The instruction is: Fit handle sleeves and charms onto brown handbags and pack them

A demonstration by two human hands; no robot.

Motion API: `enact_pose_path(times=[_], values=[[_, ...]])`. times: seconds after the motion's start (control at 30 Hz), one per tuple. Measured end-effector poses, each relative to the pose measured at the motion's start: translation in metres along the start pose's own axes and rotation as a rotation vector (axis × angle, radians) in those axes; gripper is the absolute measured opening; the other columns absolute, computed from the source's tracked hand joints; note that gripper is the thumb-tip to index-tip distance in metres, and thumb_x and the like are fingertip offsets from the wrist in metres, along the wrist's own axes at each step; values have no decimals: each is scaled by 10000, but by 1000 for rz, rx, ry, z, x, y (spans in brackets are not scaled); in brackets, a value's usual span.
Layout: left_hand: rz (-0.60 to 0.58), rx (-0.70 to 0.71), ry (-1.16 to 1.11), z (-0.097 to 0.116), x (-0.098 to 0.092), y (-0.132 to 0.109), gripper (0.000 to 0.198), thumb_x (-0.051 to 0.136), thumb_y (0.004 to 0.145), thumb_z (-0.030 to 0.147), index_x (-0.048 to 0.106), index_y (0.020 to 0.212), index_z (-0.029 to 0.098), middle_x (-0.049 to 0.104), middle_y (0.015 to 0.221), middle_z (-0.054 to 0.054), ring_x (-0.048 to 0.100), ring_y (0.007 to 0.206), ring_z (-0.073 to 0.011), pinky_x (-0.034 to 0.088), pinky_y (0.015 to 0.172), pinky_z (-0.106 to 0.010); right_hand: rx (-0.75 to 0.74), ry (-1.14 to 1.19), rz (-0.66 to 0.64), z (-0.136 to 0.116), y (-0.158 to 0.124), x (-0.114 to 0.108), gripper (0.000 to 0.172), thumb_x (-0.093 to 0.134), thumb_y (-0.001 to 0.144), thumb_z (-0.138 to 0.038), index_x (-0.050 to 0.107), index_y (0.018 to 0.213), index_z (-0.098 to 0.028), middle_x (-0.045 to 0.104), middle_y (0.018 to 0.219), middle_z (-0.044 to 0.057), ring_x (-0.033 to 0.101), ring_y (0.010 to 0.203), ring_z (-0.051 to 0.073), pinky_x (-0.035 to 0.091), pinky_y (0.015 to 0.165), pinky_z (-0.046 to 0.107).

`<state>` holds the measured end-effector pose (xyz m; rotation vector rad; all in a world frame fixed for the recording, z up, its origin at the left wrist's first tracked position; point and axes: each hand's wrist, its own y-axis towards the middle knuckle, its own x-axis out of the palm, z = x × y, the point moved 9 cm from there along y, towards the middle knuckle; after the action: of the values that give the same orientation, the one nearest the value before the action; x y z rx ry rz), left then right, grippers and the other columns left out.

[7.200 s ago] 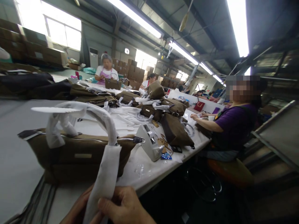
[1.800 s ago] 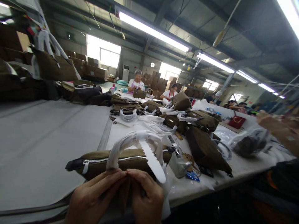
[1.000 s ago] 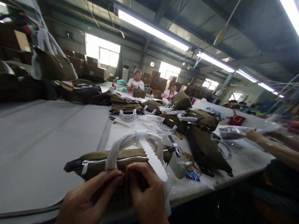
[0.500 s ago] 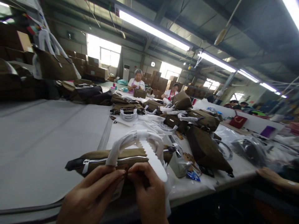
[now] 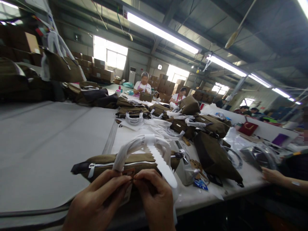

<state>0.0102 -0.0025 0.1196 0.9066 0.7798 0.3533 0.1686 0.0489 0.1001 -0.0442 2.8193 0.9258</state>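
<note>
An olive handbag (image 5: 101, 170) with a silver zipper lies before me at the table's near edge. White wrapping covers its handles (image 5: 120, 157), and a white strip with a notched edge (image 5: 160, 163) hangs from them. My left hand (image 5: 96, 199) and my right hand (image 5: 154, 195) meet at the bag's front, both closed in a pinch, fingertips touching. What they pinch is too small to make out. A brown patch (image 5: 129, 172) shows just above the fingertips. Below, a pale tag (image 5: 126, 195) hangs partly hidden behind my left fingers.
More olive bags (image 5: 211, 154) are heaped ahead and to the right. A grey tape dispenser (image 5: 184, 170) and a blue packet (image 5: 201, 183) lie right of my bag. A co-worker's hand (image 5: 273, 175) rests at the right table edge. Two people sit across the table.
The view has shifted slightly, so everything appears a little further right. My hands keep their pinch at the bag's front. More of the co-worker's arm and dark clothing shows at right.
</note>
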Motion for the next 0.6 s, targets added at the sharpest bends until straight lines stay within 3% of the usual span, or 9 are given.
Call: enact_pose_path(times=[0.6], values=[[1, -15, -23, -1, 0, 0, 168, 591, 1028, 383, 739, 1033, 302, 752, 946, 27, 773, 803, -96, 587, 765, -99, -6, 28, 28, 2, 0, -1, 200, 733, 842, -51, 774, 847, -247, 762, 817, -31, 734, 777, 132, 561, 745, 166]])
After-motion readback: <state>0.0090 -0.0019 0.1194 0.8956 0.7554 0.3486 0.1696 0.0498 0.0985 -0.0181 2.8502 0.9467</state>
